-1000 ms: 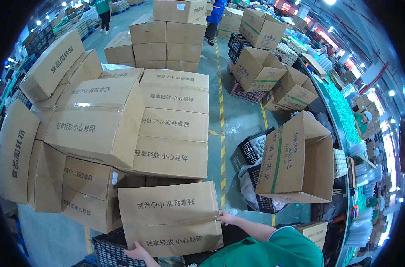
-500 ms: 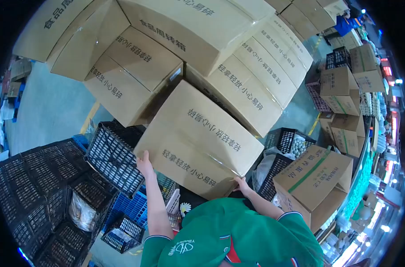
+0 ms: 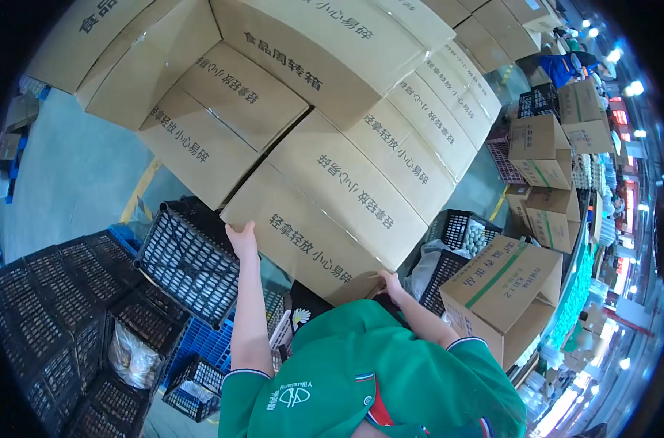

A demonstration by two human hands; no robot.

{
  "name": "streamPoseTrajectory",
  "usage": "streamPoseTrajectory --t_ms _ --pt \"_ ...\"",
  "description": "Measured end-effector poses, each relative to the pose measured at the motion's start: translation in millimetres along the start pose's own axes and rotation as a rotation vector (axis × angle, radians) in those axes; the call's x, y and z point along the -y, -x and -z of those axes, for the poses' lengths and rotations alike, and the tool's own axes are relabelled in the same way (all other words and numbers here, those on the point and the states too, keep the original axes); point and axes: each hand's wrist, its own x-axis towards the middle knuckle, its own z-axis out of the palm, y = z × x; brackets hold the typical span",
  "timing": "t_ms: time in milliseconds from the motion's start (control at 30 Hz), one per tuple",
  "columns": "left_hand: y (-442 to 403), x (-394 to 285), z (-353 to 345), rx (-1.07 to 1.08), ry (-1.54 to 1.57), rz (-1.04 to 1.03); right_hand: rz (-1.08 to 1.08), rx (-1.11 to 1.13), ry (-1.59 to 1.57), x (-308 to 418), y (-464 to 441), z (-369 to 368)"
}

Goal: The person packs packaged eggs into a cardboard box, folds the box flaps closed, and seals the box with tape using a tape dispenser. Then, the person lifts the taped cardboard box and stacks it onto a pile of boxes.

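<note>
A closed brown cardboard box (image 3: 325,212) with printed black characters and a taped seam sits in front of me, fitted snugly against the neighbouring boxes. At its left corner is my left hand (image 3: 242,241), gripping the edge, its fingertips partly hidden. My right hand (image 3: 392,286) holds the lower right corner, fingers curled round it. To the left of this box lies another closed box (image 3: 208,124), separated by a narrow dark gap. A larger carton (image 3: 295,51) rests on top, above the held box's far end.
Black plastic crates (image 3: 189,263) stand at the left, several of them stacked. At the right are an open carton with green tape (image 3: 500,285) and a crate holding eggs (image 3: 474,237). A person in blue (image 3: 558,67) is far off at upper right.
The held box has slid away from me, into line with the row, and its tilt has flattened. The gaps to its neighbours have narrowed. Both hands moved along with it.
</note>
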Motion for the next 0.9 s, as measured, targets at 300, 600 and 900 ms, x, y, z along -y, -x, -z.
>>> streamPoseTrajectory --t_ms 300,600,900 --pt "31 31 -3 0.011 -0.134 -0.176 -0.016 0.074 0.277 0 -19 8" --pt "98 42 -17 0.003 -0.410 -0.093 0.524 0.503 0.166 170 63 96" --pt "105 46 -5 0.121 -0.631 -0.358 2.672 -0.090 0.364 335 389 148"
